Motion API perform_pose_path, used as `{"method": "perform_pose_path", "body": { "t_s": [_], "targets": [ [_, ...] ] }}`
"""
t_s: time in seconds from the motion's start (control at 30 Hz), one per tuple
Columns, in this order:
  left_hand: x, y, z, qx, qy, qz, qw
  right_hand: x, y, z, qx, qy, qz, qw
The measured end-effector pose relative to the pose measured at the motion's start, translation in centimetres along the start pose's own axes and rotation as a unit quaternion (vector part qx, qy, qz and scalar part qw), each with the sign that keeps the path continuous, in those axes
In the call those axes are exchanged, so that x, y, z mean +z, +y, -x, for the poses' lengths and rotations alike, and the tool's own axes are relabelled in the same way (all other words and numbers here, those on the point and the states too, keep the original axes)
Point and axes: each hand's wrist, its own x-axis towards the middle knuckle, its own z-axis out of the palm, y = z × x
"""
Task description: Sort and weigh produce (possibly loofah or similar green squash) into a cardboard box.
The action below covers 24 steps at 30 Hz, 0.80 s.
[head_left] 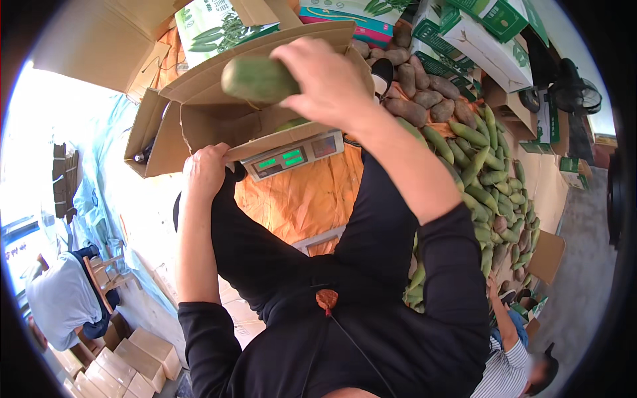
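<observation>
My right hand [325, 83] is closed round the end of a thick green radish [259, 78], blurred by motion, above an open cardboard box [199, 126]. Fingers curled over the box's near left edge, my left hand [206, 169] grips the cardboard. Part of another green radish [292, 124] shows inside the box; the rest of the inside is partly hidden. The box rests on a scale [292, 156] with lit green displays, between my legs.
Many green radishes [491, 166] lie heaped on my right, with brown-skinned roots [424, 93] beyond them. Printed cartons [491, 46] stand far right, near a black fan [576, 89]. Another person [511, 361] is at lower right. Orange sheeting [298, 199] covers the floor.
</observation>
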Motion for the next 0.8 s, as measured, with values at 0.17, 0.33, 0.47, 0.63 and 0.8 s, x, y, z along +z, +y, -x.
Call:
{"method": "perform_pose_path", "body": {
  "t_s": [0.17, 0.33, 0.47, 0.63, 0.8],
  "targets": [
    [0.0, 0.3, -0.4, -0.005, -0.022, -0.003, 1.000, 9.5, -0.6, -0.9, 0.046, -0.182, 0.068, 0.980],
    [-0.1, 0.1, -0.1, -0.001, -0.035, -0.011, 0.999, 14.1, -0.3, -0.7, 0.074, -0.292, 0.068, 0.951],
    [0.1, -0.1, -0.4, 0.001, -0.046, -0.004, 0.999, 12.9, 0.1, -0.3, 0.067, -0.243, 0.011, 0.968],
    [-0.3, -0.3, 0.0, -0.004, -0.040, -0.009, 0.999, 3.5, 1.1, -1.4, 0.084, -0.109, -0.159, 0.978],
    [-0.5, 0.0, 0.2, -0.001, -0.032, 0.043, 0.999, -3.9, 8.2, 4.7, 0.192, 0.059, -0.264, 0.943]
  ]
}}
